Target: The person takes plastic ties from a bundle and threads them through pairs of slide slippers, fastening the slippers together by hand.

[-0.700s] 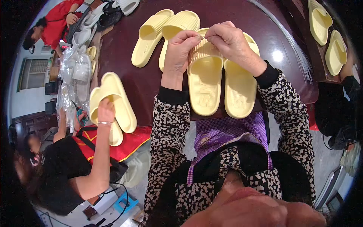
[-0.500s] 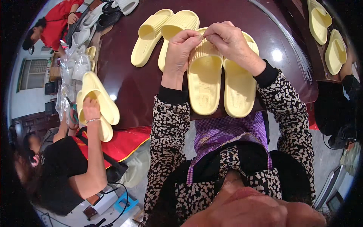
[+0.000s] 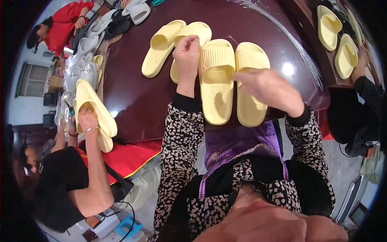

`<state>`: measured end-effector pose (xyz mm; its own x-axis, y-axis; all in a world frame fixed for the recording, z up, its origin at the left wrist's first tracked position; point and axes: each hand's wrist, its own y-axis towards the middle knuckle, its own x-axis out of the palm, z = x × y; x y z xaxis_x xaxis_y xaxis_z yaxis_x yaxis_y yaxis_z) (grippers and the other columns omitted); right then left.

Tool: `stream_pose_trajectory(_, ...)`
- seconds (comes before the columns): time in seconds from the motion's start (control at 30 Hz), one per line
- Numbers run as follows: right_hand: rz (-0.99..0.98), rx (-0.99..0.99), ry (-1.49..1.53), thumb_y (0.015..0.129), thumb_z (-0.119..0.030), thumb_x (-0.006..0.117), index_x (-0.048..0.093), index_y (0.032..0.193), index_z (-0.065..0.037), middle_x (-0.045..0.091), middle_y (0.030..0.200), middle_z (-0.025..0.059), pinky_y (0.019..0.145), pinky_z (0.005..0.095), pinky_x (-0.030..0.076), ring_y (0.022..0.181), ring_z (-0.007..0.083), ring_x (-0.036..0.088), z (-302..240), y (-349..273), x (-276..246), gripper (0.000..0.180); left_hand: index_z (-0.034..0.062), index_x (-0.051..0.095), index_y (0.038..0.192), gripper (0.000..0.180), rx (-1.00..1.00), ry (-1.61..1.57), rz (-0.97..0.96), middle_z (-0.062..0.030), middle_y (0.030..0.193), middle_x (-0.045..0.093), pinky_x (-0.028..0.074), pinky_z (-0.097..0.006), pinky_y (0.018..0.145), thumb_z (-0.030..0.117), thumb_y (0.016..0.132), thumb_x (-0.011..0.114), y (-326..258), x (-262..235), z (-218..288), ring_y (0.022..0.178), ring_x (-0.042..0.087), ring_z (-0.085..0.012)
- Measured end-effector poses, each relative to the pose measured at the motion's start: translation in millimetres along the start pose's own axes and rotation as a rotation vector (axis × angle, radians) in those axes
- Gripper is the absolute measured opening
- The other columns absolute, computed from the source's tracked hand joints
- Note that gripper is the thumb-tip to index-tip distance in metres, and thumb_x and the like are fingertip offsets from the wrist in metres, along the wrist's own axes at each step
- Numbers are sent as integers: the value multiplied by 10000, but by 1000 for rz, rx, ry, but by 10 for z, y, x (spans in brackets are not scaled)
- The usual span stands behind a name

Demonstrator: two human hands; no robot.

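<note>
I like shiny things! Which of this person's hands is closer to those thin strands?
Right. The right hand is left of the strands; the left hand is farther left, past the front slippers.

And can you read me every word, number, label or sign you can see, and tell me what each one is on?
None can be read clearly.
Front left yellow slipper: any marks on its insole are too faint to read.
Front right yellow slipper: the same, and a blurred hand covers part of it.
Clear plastic wrapping: no lettering I can make out.
Red cloth: no letters show.
</note>
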<state>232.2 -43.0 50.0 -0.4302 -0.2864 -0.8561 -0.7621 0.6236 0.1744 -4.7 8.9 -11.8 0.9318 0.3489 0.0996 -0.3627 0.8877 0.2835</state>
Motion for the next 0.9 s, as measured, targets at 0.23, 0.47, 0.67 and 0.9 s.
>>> stream_pose_trajectory(0.23,220,-84,-281,784,-132,566,557,901,-15,576,697,134,618,372,491,672,295,606,638,-19,267,165,-22,588,1040,238,297,558,230,-113,964,593,459,-294,783,121,851,585,175,142,-9,879,564,-194)
stream_pose_trajectory(0.47,196,124,-330,817,-119,527,583,901,6,590,748,156,634,371,502,705,267,612,1071,-383,-508,160,-32,529,1135,475,193,1082,239,-222,1122,545,411,-411,890,268,785,645,382,-289,-239,1000,545,-363)
stream_pose_trajectory(0.67,500,-152,1440,845,-226,577,603,1068,4,623,1001,168,735,361,513,823,260,638,2583,-640,-1608,321,-50,566,1027,459,-48,1258,-3,-268,1028,587,428,-430,848,334,779,612,517,71,-14,970,566,-391)
stream_pose_trajectory(0.9,520,-219,617,835,-165,578,639,940,-18,664,843,139,718,351,477,758,230,624,2028,-864,-2914,191,-110,572,856,335,100,1182,-35,-273,855,606,443,-437,769,217,787,598,581,34,-141,846,594,-398)
